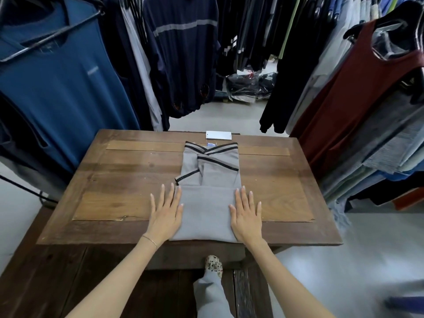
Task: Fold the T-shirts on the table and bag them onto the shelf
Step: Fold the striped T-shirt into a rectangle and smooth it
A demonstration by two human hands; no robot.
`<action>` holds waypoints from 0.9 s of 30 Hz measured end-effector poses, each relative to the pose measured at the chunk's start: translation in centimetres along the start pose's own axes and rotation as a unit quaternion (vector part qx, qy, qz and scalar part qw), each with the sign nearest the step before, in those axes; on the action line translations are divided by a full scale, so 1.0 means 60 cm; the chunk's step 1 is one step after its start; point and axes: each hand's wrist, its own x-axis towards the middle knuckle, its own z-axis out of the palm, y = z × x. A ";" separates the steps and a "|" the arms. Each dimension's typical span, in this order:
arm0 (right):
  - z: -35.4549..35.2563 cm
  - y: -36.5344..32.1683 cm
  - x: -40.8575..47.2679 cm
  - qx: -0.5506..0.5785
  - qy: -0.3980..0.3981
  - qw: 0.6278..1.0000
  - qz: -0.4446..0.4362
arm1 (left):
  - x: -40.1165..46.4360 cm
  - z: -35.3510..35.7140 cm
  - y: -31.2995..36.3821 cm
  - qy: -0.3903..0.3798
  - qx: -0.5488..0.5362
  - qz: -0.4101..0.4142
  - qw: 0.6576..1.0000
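Folding step in hand. The grey T-shirt (207, 191) lies on the wooden table (128, 187), sides and striped sleeves already turned in, forming a narrow column. The left hand (166, 211) lies flat along the column's left edge, fingers straight, partly on the wood; the right hand (246, 214) lies flat on its right edge. Neither hand grasps anything; both press or smooth. The near hem sits between the wrists; the collar and white hang tag (218, 135) lie well beyond the fingertips. Judged next: pinch the near hem and fold it toward the collar. No bag or shelf is identifiable.
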 end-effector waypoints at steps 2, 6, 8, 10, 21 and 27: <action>-0.011 -0.005 0.004 0.005 0.003 1.000 0.011 | 0.003 -0.010 0.003 0.018 0.006 0.012 1.000; -0.021 -0.039 -0.002 0.041 0.026 0.996 -0.077 | -0.002 -0.031 0.051 0.066 -0.062 0.120 0.989; -0.021 -0.055 -0.019 0.052 -0.001 0.987 -0.151 | -0.015 -0.024 0.076 0.014 -0.082 0.162 0.983; -0.008 -0.053 -0.037 0.049 -0.073 0.982 -0.165 | -0.030 -0.012 0.083 -0.069 -0.092 0.158 0.981; -0.010 0.001 -0.101 -0.062 -0.060 0.967 -0.239 | -0.095 0.010 0.009 -0.031 0.085 0.244 0.965; -0.014 0.023 -0.119 -0.081 -0.010 0.958 -0.276 | -0.111 0.008 -0.017 -0.009 0.069 0.263 0.962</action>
